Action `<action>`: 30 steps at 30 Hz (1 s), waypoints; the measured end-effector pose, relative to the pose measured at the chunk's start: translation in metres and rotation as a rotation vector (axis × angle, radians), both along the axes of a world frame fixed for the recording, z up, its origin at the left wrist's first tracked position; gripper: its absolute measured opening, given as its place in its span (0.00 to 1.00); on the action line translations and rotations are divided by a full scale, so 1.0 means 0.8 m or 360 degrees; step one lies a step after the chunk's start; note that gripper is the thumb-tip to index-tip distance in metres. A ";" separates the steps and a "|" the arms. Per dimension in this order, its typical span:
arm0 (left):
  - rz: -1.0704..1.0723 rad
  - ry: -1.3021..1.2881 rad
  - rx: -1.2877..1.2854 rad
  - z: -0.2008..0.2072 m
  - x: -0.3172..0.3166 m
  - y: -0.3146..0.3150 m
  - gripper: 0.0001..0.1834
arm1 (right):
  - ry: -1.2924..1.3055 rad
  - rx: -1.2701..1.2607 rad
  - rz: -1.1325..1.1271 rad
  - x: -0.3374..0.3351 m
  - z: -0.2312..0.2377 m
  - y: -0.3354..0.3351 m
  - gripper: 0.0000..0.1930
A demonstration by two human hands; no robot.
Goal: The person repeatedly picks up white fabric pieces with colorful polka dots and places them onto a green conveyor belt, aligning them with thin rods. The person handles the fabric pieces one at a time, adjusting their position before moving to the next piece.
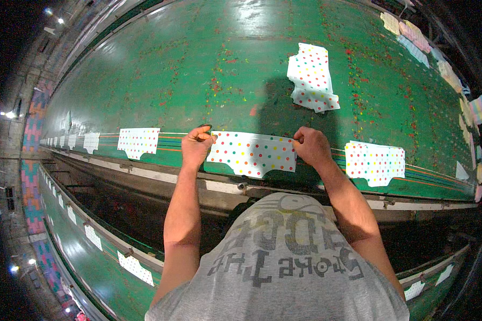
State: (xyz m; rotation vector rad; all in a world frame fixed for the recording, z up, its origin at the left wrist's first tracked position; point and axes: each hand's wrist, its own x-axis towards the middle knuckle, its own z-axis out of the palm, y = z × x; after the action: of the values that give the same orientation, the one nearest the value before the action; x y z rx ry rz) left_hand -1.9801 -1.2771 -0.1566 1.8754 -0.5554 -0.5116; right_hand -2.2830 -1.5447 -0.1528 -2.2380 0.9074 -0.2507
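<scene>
A white fabric piece (251, 153) with red, green and yellow dots lies spread in front of me at the near edge of a long green table (187, 75). Its lower side tapers to a narrow middle. At its upper left corner, my left hand (197, 147) is closed, thumb and fingers pinching the cloth. My right hand (311, 146) pinches the upper right corner, its other fingers curled in. The cloth looks flat between the two hands. Farther up the table, to the right, rests a stack of similar dotted pieces (310, 75), its lower end folded over.
Matching dotted pieces lie along the near edge, one to the left (138, 142) and one to the right (375, 162). Coloured strings (171, 140) run along that edge. A second green table (99, 262) stands behind me. Pastel cloths (412, 36) hang at the far right end.
</scene>
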 end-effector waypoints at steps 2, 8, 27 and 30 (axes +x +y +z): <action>-0.0173 0.0007 0.0031 0.007 0.002 0.010 0.21 | 0.0041 0.0051 0.0002 0.000 0.004 -0.002 0.11; -0.0321 0.0120 -0.0002 0.022 0.001 0.036 0.19 | 0.0025 0.0031 -0.0004 0.001 0.010 0.000 0.10; 0.0133 -0.0165 0.0271 -0.025 0.018 -0.004 0.25 | 0.0026 0.0070 0.0000 0.000 0.009 -0.003 0.10; 0.0167 -0.0305 0.0411 -0.016 0.011 -0.006 0.26 | 0.0011 0.0061 0.0019 0.000 0.007 -0.005 0.10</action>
State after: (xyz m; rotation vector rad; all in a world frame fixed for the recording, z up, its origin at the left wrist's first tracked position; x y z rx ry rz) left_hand -1.9715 -1.2819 -0.1696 2.2031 -0.5325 -0.3487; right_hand -2.2833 -1.5485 -0.1475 -2.2096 0.8952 -0.2181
